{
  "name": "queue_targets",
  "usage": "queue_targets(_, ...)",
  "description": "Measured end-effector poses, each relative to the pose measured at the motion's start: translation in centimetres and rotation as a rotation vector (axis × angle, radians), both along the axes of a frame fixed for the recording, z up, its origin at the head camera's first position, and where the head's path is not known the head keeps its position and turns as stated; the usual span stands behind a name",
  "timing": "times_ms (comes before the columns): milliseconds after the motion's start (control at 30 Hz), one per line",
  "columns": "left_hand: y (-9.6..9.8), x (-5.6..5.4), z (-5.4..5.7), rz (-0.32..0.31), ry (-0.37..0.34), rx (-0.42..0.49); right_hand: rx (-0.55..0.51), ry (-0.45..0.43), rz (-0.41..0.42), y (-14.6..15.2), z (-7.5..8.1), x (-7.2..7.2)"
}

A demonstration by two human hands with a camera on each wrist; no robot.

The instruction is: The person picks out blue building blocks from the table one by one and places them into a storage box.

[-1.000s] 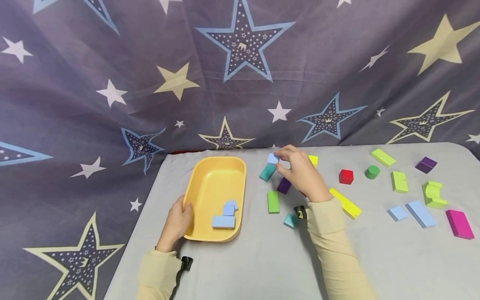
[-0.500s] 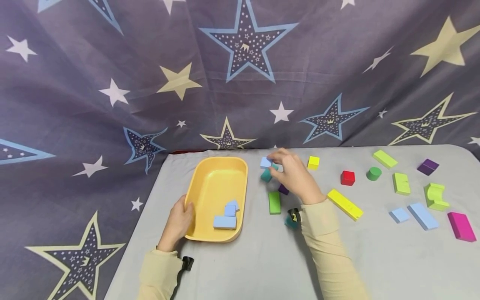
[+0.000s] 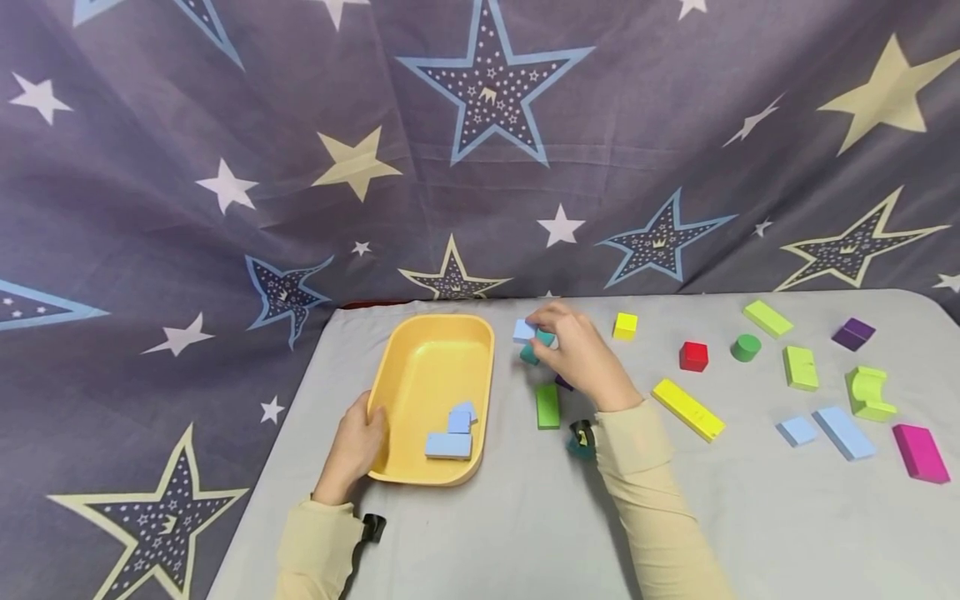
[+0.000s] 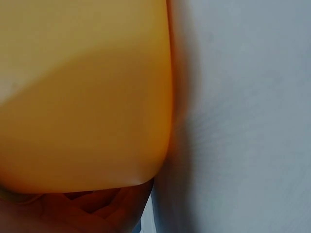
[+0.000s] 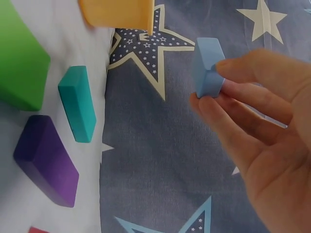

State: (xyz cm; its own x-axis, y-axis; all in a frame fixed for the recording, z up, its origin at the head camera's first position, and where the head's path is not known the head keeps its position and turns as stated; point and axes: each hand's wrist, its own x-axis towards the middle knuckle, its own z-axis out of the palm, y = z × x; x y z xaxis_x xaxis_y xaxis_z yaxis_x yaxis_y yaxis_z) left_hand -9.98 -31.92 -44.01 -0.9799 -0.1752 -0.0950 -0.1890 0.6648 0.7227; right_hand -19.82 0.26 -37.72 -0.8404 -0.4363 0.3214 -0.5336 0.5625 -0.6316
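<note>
Inside the yellow tray (image 3: 420, 375), held by the left grip (image 3: 357, 436), three blue blocks (image 3: 448, 446) already lie; the right grip (image 3: 576, 352) pinches another blue block (image 3: 523, 332) near the tray, and two blue pieces (image 3: 844, 432) remain on the counter (image 3: 525, 525)

I'm watching a pale grey cloth-covered table (image 3: 510, 542) bearing a yellow tray (image 3: 427, 375); farther right, a red cube (image 3: 693, 357), a green cylinder (image 3: 746, 347) and a magenta block (image 3: 921, 454) are lying apart. A teal piece (image 3: 580, 451), perhaps a block, is sitting half hidden from me.
</note>
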Motion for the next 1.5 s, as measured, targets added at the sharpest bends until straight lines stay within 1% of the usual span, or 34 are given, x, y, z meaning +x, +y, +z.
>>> queue_targets(433,0.1,0.0,-0.1,-0.002,0.011,-0.007,-0.006,0.04,0.063,-1.5,-0.7,0.1)
queue_targets(533,0.1,0.0,0.1,0.001,0.005,-0.007,0.002,0.045,0.063,-1.7,-0.7,0.2)
queue_targets(667,0.1,0.1,0.2,0.0,0.004,-0.005,0.018,0.037,0.061,-2.0,-0.6,0.4)
queue_targets(833,0.2,0.1,0.2,-0.005,0.02,-0.009,0.04,0.005,0.075,-2.4,-0.3,0.8)
queue_targets(1200,-0.2,0.1,0.1,0.004,-0.01,-0.002,0.077,-0.019,0.063,-3.3,-0.5,0.9)
queue_targets(1400,-0.1,-0.1,0.0,-0.002,0.006,0.0,0.082,0.007,0.079,-3.7,-0.8,1.0)
queue_targets(1500,0.0,-0.1,0.0,-0.002,0.012,-0.006,0.088,0.005,0.09,-4.0,-0.9,1.2)
